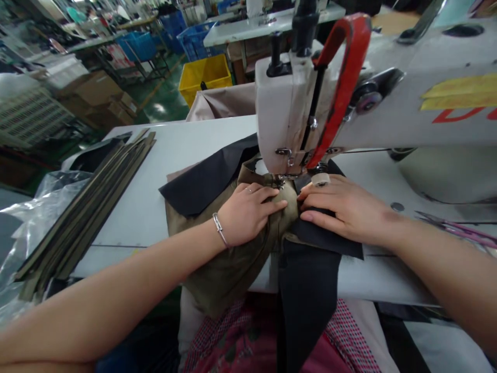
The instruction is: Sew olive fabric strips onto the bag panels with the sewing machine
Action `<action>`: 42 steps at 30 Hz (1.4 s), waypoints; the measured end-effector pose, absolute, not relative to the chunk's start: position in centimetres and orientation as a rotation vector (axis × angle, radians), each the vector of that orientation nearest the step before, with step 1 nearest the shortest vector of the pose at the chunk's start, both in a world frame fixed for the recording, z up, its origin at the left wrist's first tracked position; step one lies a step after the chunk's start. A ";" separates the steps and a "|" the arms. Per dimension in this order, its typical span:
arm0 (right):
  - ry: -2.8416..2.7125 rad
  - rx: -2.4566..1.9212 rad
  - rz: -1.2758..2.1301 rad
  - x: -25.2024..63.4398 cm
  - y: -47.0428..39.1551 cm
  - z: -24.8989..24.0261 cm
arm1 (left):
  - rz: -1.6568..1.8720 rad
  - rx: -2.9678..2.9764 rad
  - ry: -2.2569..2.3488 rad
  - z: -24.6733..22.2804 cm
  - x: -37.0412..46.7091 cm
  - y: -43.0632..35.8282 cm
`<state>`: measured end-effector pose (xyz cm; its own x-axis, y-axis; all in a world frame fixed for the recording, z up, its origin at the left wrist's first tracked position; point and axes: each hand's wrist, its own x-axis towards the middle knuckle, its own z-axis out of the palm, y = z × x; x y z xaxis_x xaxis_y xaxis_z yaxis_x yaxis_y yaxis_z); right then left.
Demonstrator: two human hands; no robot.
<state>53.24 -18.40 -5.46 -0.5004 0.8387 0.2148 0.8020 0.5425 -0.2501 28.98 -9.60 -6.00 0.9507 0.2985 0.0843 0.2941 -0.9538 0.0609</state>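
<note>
Under the needle area of a white sewing machine lies an olive fabric piece with black fabric parts joined to it. My left hand rests flat on the olive cloth just left of the needle, fingers apart, a ring and a bracelet on it. To the right of the needle, my right hand has its thumb and fingers at the edge of the black cloth; its fingertips press on or pinch the fabric. The black piece hangs over the table's front edge.
A bundle of olive strips lies on the white table at left, beside clear plastic. Pink-handled scissors lie at right. Behind the table stand a yellow crate, blue crates and cardboard boxes.
</note>
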 end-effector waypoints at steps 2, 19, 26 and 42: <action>-2.494 -1.394 0.133 53.5 -18.2 -5.2 | 0.233 3.039 0.528 -6.7 29.0 -10.0; -2.611 -1.446 0.228 49.9 -19.3 -2.7 | 0.388 2.939 0.552 -7.8 28.9 -11.0; -2.590 -1.208 0.115 51.5 -20.3 -5.7 | 0.423 2.756 0.579 -7.4 28.8 -10.7; -2.165 -1.524 0.079 49.7 -21.7 -7.2 | 0.439 2.773 0.562 -7.8 28.5 -11.5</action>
<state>49.72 -21.66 -7.15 -0.2587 0.8986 0.3543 0.8703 0.3760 -0.3182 28.50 -11.48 -7.82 0.8784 0.4150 0.2372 0.3309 -0.8860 0.3249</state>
